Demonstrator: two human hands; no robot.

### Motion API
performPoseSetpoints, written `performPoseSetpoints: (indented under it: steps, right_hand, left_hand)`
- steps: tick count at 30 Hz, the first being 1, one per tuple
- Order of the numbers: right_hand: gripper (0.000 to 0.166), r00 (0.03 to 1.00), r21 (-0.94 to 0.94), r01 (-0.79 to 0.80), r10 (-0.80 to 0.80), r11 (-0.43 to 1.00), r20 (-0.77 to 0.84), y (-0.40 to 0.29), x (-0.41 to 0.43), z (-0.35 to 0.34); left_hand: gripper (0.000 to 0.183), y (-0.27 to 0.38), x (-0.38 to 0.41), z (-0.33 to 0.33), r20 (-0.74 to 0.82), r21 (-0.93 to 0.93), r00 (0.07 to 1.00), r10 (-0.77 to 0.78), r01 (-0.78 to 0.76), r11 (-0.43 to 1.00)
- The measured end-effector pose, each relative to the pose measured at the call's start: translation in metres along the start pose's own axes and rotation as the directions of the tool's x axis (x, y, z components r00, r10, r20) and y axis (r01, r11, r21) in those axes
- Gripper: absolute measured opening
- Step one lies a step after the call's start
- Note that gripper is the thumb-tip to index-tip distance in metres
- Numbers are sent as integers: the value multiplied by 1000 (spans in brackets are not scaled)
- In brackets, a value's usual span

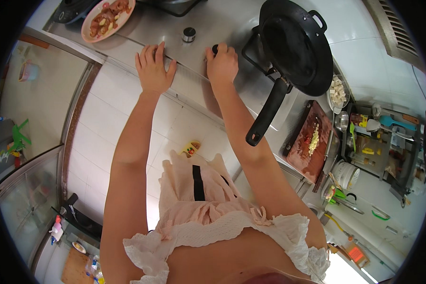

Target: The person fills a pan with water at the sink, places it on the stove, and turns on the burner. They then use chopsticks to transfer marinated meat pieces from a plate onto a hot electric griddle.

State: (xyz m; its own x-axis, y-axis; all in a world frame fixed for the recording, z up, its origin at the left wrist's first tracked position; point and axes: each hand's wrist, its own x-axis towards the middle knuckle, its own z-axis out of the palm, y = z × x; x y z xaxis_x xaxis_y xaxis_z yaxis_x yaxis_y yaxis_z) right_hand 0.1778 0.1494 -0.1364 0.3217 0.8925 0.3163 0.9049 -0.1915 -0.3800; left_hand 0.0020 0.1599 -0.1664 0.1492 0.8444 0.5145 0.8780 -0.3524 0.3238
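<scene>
My right hand (224, 64) is closed around a black stove knob (215, 49) at the front of the steel gas cooktop (230, 17). Most of that knob is hidden by the fingers. My left hand (155, 67) rests on the cooktop's front edge, fingers apart, holding nothing. Between and beyond the hands is a second knob (189, 34). A black wok (291, 49) sits tilted on the burner grate (250, 46) to the right, its dark inside showing a sheen. Its long handle (268, 110) points back towards me, over my right forearm.
An oval plate of raw meat with garlic (108, 19) stands at the left. Right of the wok are a bowl of white cubes, apparently tofu (338, 91), and a cutting board (301, 142) with minced garlic (314, 140) and a cleaver. A rack (380, 142) holds seasonings and utensils.
</scene>
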Motion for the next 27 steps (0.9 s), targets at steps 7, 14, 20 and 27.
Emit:
performPoseSetpoints:
  steps: [7,14,20,27]
  right_hand:
    - [23,983,-18,143,-144,990,-112,14,3,25]
    - [24,907,35,374,-358,927,-222,29,-1,29]
    - [26,876,50,469,-457,882,-154,33,2,18]
    - [16,829,62,544,-525,837,-194,33,4,18]
  left_hand:
    - [51,-9,-5,15,-35,21,999,27,-26,999]
    - [46,-10,-7,18,-101,19,994,33,-31,999]
    - [51,1,-4,1,-80,-65,997,20,-25,998]
    - [46,-2,-11,12,-158,-43,987,-2,-5,999]
